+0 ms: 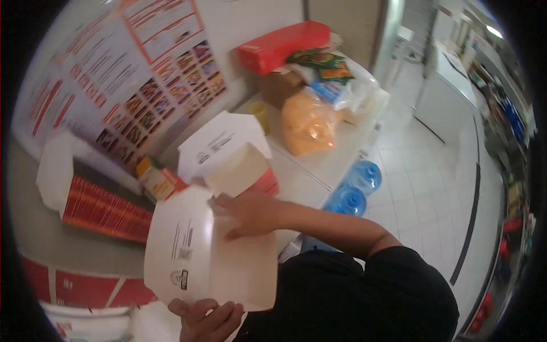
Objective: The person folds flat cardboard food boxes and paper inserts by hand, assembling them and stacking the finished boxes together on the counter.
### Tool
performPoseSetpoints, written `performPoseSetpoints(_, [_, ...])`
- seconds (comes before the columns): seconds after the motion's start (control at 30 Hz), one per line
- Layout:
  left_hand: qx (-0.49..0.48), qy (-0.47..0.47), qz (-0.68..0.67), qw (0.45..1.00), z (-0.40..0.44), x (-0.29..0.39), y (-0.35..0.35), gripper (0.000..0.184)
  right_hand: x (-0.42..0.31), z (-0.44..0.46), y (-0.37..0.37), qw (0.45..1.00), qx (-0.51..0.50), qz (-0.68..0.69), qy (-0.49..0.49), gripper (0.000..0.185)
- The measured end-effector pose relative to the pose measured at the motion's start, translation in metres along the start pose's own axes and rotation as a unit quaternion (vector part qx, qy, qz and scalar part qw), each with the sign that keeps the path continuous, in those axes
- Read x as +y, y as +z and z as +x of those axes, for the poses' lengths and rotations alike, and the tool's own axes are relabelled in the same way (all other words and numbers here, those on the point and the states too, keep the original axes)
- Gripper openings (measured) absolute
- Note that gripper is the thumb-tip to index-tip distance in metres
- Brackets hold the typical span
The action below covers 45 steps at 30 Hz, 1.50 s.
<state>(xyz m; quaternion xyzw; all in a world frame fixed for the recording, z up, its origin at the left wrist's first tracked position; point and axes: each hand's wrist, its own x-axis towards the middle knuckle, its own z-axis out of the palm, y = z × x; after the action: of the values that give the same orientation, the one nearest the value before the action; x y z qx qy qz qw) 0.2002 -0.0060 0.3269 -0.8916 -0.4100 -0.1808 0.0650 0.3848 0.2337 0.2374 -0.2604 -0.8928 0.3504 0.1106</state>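
A white cardboard takeaway box (242, 273) is held opened out in front of me, its lid (179, 248) printed with dark text and a round logo. My left hand (208, 320) grips the box's lower edge, its fingers bent over the rim. At the upper end, my right hand (248, 214) holds the box's corner, with the thumb on the inner face and the fingertips by the lid fold. Just beyond stands a second open takeaway box (223, 142), white inside with a red outer side. To the left is a stack of nested red boxes (108, 211).
A small yellow-orange carton (156, 178) sits by the stack. Farther along the counter are a yellow cup (259, 117), a clear bag with orange contents (309, 122) and a red package (285, 45). Blue water bottles (348, 200) stand beside the counter. Posters (154, 85) cover the wall.
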Motion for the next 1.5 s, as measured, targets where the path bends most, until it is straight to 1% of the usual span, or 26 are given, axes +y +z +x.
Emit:
performPoseSetpoints(0.03, [-0.009,0.003,0.027,1.0,-0.004,-0.004,0.003,0.009,-0.01,-0.008,-0.018,0.998,-0.009,-0.016,0.06,0.07])
performPoseSetpoints(0.07, [-0.02,0.008,0.052,0.998,-0.005,-0.011,0.006,0.011,-0.007,-0.01,-0.021,0.996,0.016,-0.048,0.072,0.065])
performPoseSetpoints(0.1, [0.035,0.042,0.135,0.989,0.006,-0.025,0.006,0.024,0.001,-0.011,-0.023,0.992,0.045,-0.08,0.085,0.061])
performPoseSetpoints(0.17, [0.187,-0.024,0.242,0.952,-0.006,-0.059,0.04,0.036,0.038,-0.006,-0.036,0.977,0.19,-0.064,0.066,0.061])
performPoseSetpoints(0.23, [0.338,-0.148,0.153,0.917,-0.002,-0.092,0.088,0.028,0.071,0.01,-0.068,0.949,0.278,-0.085,0.121,0.063])
performPoseSetpoints(0.27, [0.39,-0.165,0.041,0.905,0.033,-0.114,0.098,0.031,0.085,0.02,-0.079,0.934,0.323,-0.082,0.127,0.061])
performPoseSetpoints(0.3, [0.365,-0.227,-0.08,0.899,0.041,-0.141,0.132,0.035,0.098,0.029,-0.083,0.918,0.366,-0.076,0.134,0.059])
performPoseSetpoints(0.33, [0.306,-0.259,-0.19,0.896,0.057,-0.165,0.154,0.04,0.109,0.039,-0.08,0.915,0.367,-0.094,0.14,0.059])
performPoseSetpoints(0.4, [0.242,-0.342,-0.268,0.868,0.074,-0.196,0.213,0.041,0.132,0.058,-0.071,0.906,0.372,-0.133,0.153,0.057])
performPoseSetpoints(0.47, [0.175,-0.347,-0.282,0.877,0.065,-0.218,0.243,0.044,0.162,0.069,-0.06,0.929,0.296,-0.151,0.164,0.054])
performPoseSetpoints(0.5, [0.142,-0.348,-0.288,0.881,0.064,-0.226,0.248,0.045,0.171,0.072,-0.06,0.938,0.258,-0.161,0.169,0.052])
performPoseSetpoints(0.6, [0.091,-0.318,-0.211,0.92,0.062,-0.238,0.239,0.047,0.166,0.066,-0.061,0.927,0.248,-0.232,0.158,0.04])
performPoseSetpoints(0.7, [0.019,-0.38,-0.204,0.902,0.07,-0.234,0.218,0.047,0.161,0.068,-0.063,0.934,0.202,-0.253,0.148,0.032])
performPoseSetpoints(0.8, [0.101,-0.33,-0.324,0.881,0.072,-0.235,0.219,0.041,0.154,0.076,-0.058,0.927,0.213,-0.256,0.172,0.02])
performPoseSetpoints(0.87, [0.123,-0.386,-0.376,0.833,0.078,-0.212,0.203,0.036,0.152,0.079,-0.055,0.917,0.229,-0.272,0.183,0.018])
performPoseSetpoints(0.93, [0.147,-0.352,-0.365,0.849,0.072,-0.203,0.209,0.039,0.148,0.08,-0.051,0.908,0.243,-0.282,0.193,0.018])
performPoseSetpoints(1.0, [0.17,-0.226,-0.287,0.915,0.059,-0.204,0.235,0.05,0.145,0.079,-0.048,0.902,0.252,-0.285,0.202,0.019])
performPoseSetpoints(1.1, [0.197,-0.24,-0.246,0.918,0.044,-0.198,0.255,0.063,0.158,0.084,-0.042,0.892,0.235,-0.312,0.226,0.021])
performPoseSetpoints(1.2, [0.247,-0.363,-0.208,0.874,0.018,-0.161,0.254,0.069,0.167,0.081,-0.03,0.88,0.232,-0.33,0.252,0.025])
performPoseSetpoints(1.23, [0.225,-0.41,-0.19,0.863,-0.006,-0.15,0.264,0.078,0.163,0.075,-0.027,0.886,0.245,-0.332,0.213,0.026])
performPoseSetpoints(1.27, [0.107,-0.531,-0.11,0.834,-0.023,-0.13,0.263,0.082,0.154,0.067,-0.028,0.89,0.262,-0.332,0.172,0.027])
performPoseSetpoints(1.3, [-0.014,-0.63,-0.026,0.776,-0.035,-0.107,0.263,0.086,0.149,0.064,-0.03,0.89,0.283,-0.331,0.133,0.029])
performPoseSetpoints(1.33, [-0.134,-0.706,0.056,0.693,-0.048,-0.09,0.263,0.09,0.151,0.067,-0.031,0.889,0.29,-0.316,0.16,0.031])
performPoseSetpoints(1.4, [-0.111,-0.705,0.029,0.7,-0.099,-0.077,0.276,0.096,0.154,0.071,-0.036,0.881,0.301,-0.293,0.217,0.035])
performPoseSetpoints(1.43, [-0.098,-0.704,0.013,0.704,-0.122,-0.079,0.284,0.1,0.14,0.07,-0.042,0.88,0.353,-0.257,0.186,0.033])
performPoseSetpoints(1.5, [-0.035,-0.672,-0.051,0.738,-0.157,-0.087,0.292,0.096,0.095,0.062,-0.051,0.867,0.447,-0.182,0.124,0.03])
